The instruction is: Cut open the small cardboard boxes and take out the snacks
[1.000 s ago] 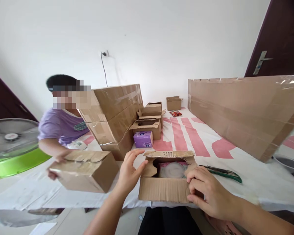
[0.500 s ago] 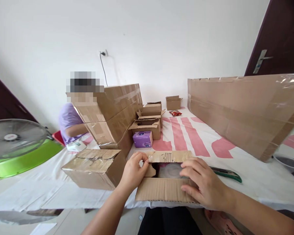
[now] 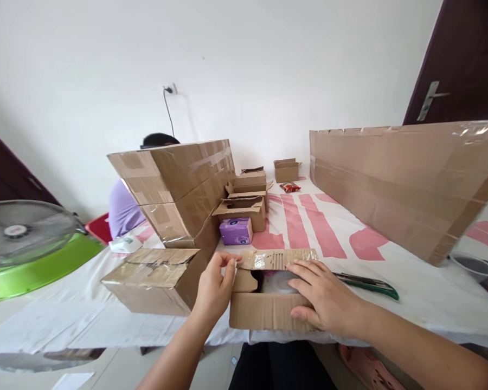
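A small open cardboard box (image 3: 260,311) sits at the near edge of the table, with a pale round item (image 3: 277,281) showing inside. My left hand (image 3: 213,290) pinches the left end of its taped far flap (image 3: 274,259). My right hand (image 3: 323,298) lies over the box's right side, fingers stretched across the opening and thumb on the front wall.
A closed taped box (image 3: 156,279) lies to the left. A green-handled cutter (image 3: 368,284) lies to the right. Large stacked cartons (image 3: 179,189), a long carton (image 3: 406,179), small open boxes (image 3: 244,208) and a purple pack (image 3: 236,231) stand behind. A fan (image 3: 24,233) is at left; another person (image 3: 124,208) bends behind the cartons.
The other person let go of the closed box and ducked behind the cartons. My left hand took hold of the far flap; my right hand moved over the opening.
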Motion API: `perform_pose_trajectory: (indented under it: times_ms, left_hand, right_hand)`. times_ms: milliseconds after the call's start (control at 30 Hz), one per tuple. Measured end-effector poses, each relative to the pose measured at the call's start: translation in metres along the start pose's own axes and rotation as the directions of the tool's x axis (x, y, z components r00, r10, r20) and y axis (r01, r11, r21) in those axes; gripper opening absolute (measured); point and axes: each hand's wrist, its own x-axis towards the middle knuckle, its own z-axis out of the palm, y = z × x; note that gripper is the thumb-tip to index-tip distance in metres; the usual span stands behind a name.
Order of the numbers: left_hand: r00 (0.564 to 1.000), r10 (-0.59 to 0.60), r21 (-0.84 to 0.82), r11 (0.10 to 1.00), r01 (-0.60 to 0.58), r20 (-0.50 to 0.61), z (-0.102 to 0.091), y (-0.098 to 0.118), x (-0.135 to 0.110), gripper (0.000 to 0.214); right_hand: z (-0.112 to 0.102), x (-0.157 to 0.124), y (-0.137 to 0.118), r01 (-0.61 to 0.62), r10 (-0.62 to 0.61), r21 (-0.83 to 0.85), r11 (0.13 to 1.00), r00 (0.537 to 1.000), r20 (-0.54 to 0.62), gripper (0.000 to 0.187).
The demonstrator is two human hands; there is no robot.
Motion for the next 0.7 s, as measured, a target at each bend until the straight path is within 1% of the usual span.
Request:
perform_pose_trajectory:
  times_ms: [33,67,100,167,200,267,300,367,400,433,467,533,567,600,633,700]
  left_hand:
    - [0.997,0.078,0.017,0.997,-0.078,-0.018,-0.003,0.005,-0.005,0.018]
    - [0.985,0.174,0.032,0.984,-0.173,-0.021,-0.006,0.011,-0.010,0.014]
    - [0.962,0.273,0.038,0.961,-0.273,-0.004,-0.008,0.019,-0.016,0.012]
    - [0.893,0.442,0.021,0.895,-0.445,0.079,-0.009,0.034,-0.030,0.010]
    - [0.853,0.506,0.010,0.859,-0.511,0.125,-0.009,0.041,-0.036,0.011]
    - [0.780,0.600,-0.010,0.794,-0.608,0.180,-0.005,0.051,-0.048,0.016]
    - [0.752,0.631,-0.019,0.768,-0.640,0.193,-0.002,0.055,-0.052,0.018]
    - [0.709,0.673,-0.044,0.731,-0.681,0.208,0.003,0.057,-0.058,0.020]
    - [0.693,0.687,-0.057,0.718,-0.693,0.219,0.006,0.056,-0.060,0.019]
    - [0.685,0.691,-0.061,0.713,-0.698,0.229,0.008,0.055,-0.060,0.016]
    - [0.689,0.685,-0.053,0.717,-0.695,0.237,0.010,0.052,-0.061,0.015]
    - [0.726,0.643,-0.008,0.750,-0.662,0.245,0.011,0.045,-0.060,0.023]
    - [0.750,0.613,0.020,0.771,-0.637,0.249,0.011,0.041,-0.059,0.029]
    - [0.770,0.587,0.044,0.788,-0.614,0.250,0.011,0.037,-0.058,0.034]
    - [0.782,0.570,0.057,0.797,-0.601,0.252,0.011,0.033,-0.058,0.036]
    - [0.784,0.570,0.065,0.797,-0.600,0.246,0.013,0.028,-0.058,0.033]
  right_hand:
    - [-0.003,0.000,-0.001,0.008,-0.007,0.034,0.999,1.000,-0.031,0.047]
    - [-0.006,-0.001,-0.003,0.017,-0.011,0.076,0.997,0.997,-0.075,0.047]
    - [-0.010,-0.002,-0.007,0.028,-0.012,0.121,0.992,0.991,-0.132,0.048]
    - [-0.016,-0.005,-0.016,0.059,-0.006,0.198,0.978,0.967,-0.255,0.049]
    - [-0.018,-0.006,-0.022,0.085,-0.013,0.221,0.972,0.952,-0.307,0.049]
    - [-0.018,-0.009,-0.035,0.138,-0.050,0.222,0.965,0.931,-0.362,0.043]
    - [-0.016,-0.010,-0.040,0.154,-0.070,0.202,0.967,0.927,-0.369,0.034]
    - [-0.010,-0.013,-0.047,0.164,-0.104,0.136,0.977,0.925,-0.367,0.012]
    - [-0.007,-0.016,-0.049,0.157,-0.109,0.104,0.982,0.924,-0.367,0.008]
    - [-0.005,-0.020,-0.049,0.148,-0.107,0.083,0.986,0.922,-0.373,0.011]
    - [-0.004,-0.025,-0.047,0.136,-0.099,0.073,0.988,0.919,-0.383,0.014]
    - [-0.008,-0.040,-0.037,0.090,-0.053,0.074,0.993,0.915,-0.400,0.016]
    - [-0.012,-0.051,-0.028,0.038,-0.008,0.069,0.997,0.916,-0.402,0.018]
    - [-0.016,-0.063,-0.017,-0.033,0.052,0.055,0.998,0.917,-0.395,0.019]
    - [-0.020,-0.077,-0.004,-0.124,0.124,0.025,0.992,0.915,-0.384,0.020]
    - [-0.027,-0.108,0.024,-0.339,0.298,-0.061,0.939,0.887,-0.353,0.020]
